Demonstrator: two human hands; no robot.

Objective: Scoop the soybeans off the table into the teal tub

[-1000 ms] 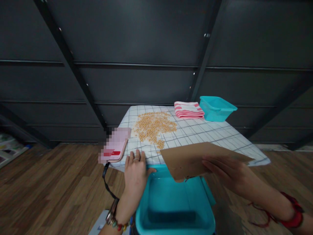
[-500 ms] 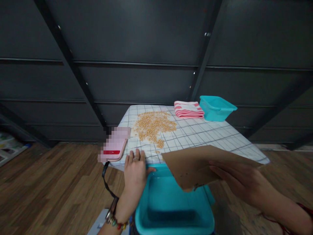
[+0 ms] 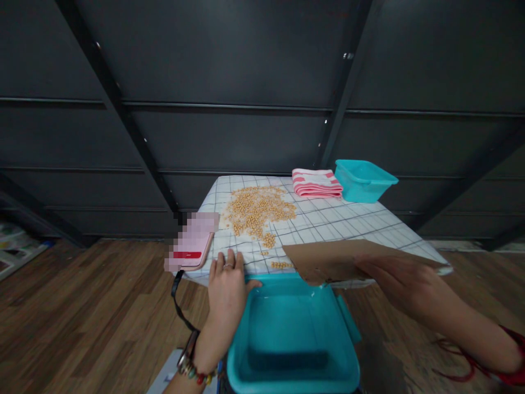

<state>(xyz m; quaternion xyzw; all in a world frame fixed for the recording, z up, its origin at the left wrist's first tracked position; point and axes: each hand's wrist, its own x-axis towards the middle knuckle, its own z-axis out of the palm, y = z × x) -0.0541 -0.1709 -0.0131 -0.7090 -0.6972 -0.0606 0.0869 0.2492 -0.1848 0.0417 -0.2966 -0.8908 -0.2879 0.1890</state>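
My left hand [image 3: 227,284] lies with its fingers flat on the near edge of the checked tablecloth [image 3: 340,224]; its thumb stretches over the rim of a large turquoise tub [image 3: 293,380]. The tub sits below the table's edge, and no beans show inside it. In my right hand [image 3: 406,284] is a bent piece of brown cardboard [image 3: 328,257], held low over the table's front edge, right of the tub's far rim. Pale yellow beans, which look like soybeans [image 3: 256,210], are spread across the cloth. A short row of beans [image 3: 281,265] lies at the edge, left of the cardboard.
At the back right, a folded pink-and-white towel [image 3: 316,184] rests beside a smaller turquoise container [image 3: 363,183]. A pink phone [image 3: 194,241], partly blurred, lies at the left edge with a dark strap [image 3: 177,295] hanging down. Behind the table rises a dark panelled wall [image 3: 229,60].
The cardboard has moved up and slightly right with my right hand, off the tub's opening, uncovering a row of beans at the table edge. My left hand stays in place.
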